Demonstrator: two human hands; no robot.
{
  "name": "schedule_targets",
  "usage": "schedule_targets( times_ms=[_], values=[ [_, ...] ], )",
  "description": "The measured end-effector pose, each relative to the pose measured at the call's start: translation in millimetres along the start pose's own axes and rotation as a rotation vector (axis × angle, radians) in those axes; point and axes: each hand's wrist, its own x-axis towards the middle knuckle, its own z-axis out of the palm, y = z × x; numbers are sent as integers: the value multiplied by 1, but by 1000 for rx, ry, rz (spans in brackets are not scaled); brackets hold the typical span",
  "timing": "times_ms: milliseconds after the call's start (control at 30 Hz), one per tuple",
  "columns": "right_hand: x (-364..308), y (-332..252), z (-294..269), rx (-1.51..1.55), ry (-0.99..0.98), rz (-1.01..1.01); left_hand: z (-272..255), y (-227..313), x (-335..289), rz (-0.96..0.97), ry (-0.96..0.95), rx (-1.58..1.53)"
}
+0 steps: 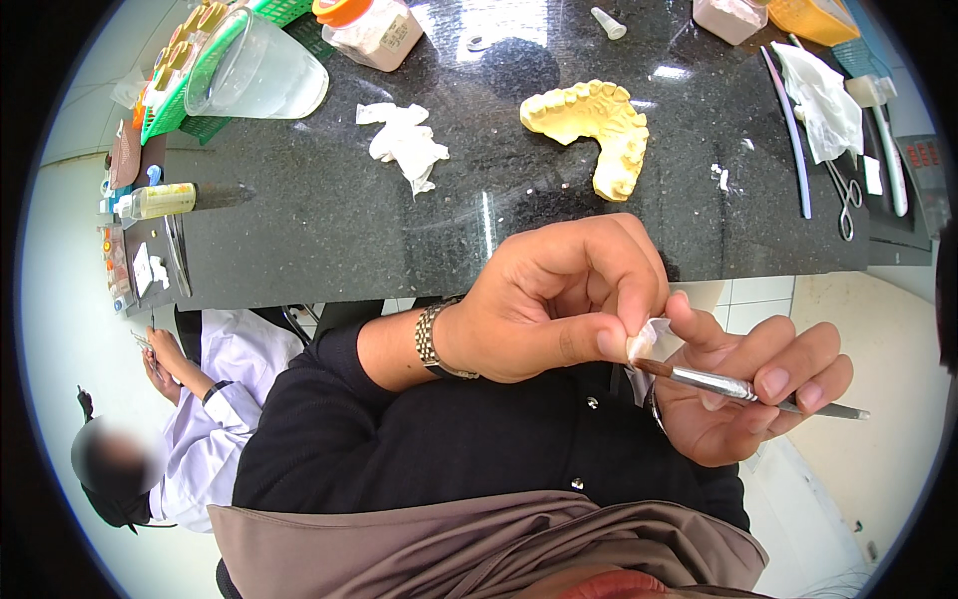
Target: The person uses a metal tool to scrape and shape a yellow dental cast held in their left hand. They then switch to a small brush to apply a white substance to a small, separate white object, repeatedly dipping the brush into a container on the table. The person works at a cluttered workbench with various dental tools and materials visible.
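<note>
My left hand (pixel 559 299) pinches a white tissue (pixel 654 337) between thumb and forefinger, against the brown bristles of a small brush. The brush (pixel 714 381) has a silvery metal ferrule and a slim handle pointing right. My right hand (pixel 738 399) grips it between thumb and fingers, its palm turned partly up. Both hands are raised in front of my chest, at the near edge of the counter. Beyond them, a yellow dental arch model (pixel 624 150) rests on the dark countertop. To its left lies a crumpled white tissue (pixel 407 145).
On the speckled black counter (pixel 299 220) stand a clear cup (pixel 259 75) and a pink-powder jar (pixel 369 35), near a green basket (pixel 165 115). A small bottle (pixel 165 202) is at left; scissor-handled forceps (pixel 848 205) and a bluish stick (pixel 791 130) at right. A co-worker (pixel 215 409) sits at left.
</note>
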Motion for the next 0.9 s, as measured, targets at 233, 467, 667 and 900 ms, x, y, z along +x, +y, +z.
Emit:
schedule_targets(
  times_ms=[233, 467, 667, 900],
  values=[
    [2, -1, -3, -5, -18, 16, -2, 1, 0, 6, -18, 54],
    [2, 3, -1, 68, 46, 3, -3, 2, -1, -66, 5, 4],
    [3, 7, 6, 35, 65, -47, -5, 6, -2, -214, 21, -63],
    [1, 10, 12, -34, 54, -98, -3, 7, -1, -215, 32, -120]
  ],
)
